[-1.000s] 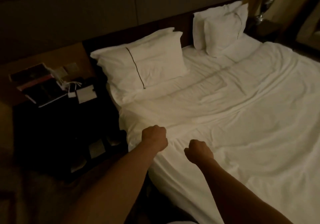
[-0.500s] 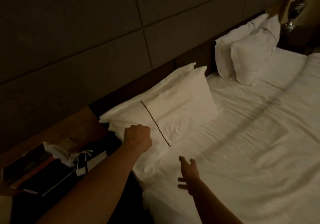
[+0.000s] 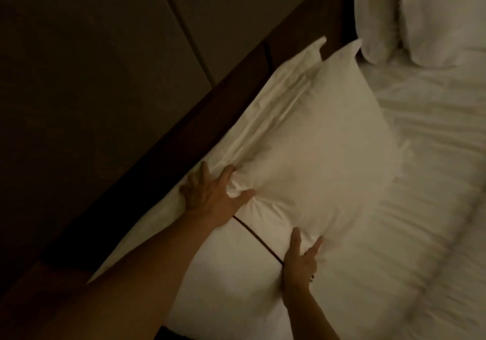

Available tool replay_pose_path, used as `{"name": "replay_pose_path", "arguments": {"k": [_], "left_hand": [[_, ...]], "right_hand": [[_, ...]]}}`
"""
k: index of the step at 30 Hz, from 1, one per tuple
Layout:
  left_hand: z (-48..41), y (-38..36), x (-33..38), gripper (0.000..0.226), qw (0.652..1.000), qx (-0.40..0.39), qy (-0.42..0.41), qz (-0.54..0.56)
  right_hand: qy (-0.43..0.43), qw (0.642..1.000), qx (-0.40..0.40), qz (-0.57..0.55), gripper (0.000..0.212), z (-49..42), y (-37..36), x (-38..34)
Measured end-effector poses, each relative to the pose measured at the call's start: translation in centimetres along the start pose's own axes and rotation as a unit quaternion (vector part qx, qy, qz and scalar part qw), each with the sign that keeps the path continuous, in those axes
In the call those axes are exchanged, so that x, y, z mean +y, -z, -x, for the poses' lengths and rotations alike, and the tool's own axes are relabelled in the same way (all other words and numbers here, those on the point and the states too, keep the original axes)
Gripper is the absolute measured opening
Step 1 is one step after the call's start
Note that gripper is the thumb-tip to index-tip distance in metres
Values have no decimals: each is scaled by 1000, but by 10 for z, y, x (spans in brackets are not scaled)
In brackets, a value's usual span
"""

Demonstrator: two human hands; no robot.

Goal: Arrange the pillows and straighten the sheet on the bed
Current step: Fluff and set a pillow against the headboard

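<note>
A white pillow [image 3: 323, 161] with a thin dark piping line lies at the bed's near head end, on top of a second flatter pillow [image 3: 273, 108] against the headboard. My left hand [image 3: 210, 197] grips a bunch of the top pillow's fabric at its upper near edge. My right hand [image 3: 301, 258] presses on the pillow's lower near edge, fingers spread and curled into the cloth. Two more white pillows [image 3: 426, 16] stand at the far head end. The wrinkled white sheet [image 3: 434, 182] covers the mattress to the right.
A dark wooden headboard [image 3: 231, 95] runs diagonally behind the pillows, with a padded dark wall panel [image 3: 100, 76] above it. The room is dim. The bed's near edge drops into shadow at the bottom left.
Both hands moved up from the sheet's edge to the near pillow. My left hand closed on its fabric and my right hand landed on its lower edge. The view moved closer to the pillows.
</note>
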State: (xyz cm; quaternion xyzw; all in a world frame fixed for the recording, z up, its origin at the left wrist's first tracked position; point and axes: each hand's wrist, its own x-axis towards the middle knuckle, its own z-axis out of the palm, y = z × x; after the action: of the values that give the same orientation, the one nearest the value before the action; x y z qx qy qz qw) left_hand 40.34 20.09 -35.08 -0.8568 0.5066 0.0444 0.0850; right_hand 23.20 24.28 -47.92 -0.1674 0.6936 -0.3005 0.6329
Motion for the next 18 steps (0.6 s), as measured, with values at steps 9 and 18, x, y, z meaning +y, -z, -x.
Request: {"name": "replay_pose_path", "arguments": {"k": [9, 18], "left_hand": [[-61, -25, 11, 37, 995, 33, -58, 73], [-110, 8, 36, 42, 970, 146, -152, 121]], "right_hand": [[30, 996, 26, -82, 81, -24, -37, -13], [131, 991, -23, -32, 87, -69, -49, -61]]}}
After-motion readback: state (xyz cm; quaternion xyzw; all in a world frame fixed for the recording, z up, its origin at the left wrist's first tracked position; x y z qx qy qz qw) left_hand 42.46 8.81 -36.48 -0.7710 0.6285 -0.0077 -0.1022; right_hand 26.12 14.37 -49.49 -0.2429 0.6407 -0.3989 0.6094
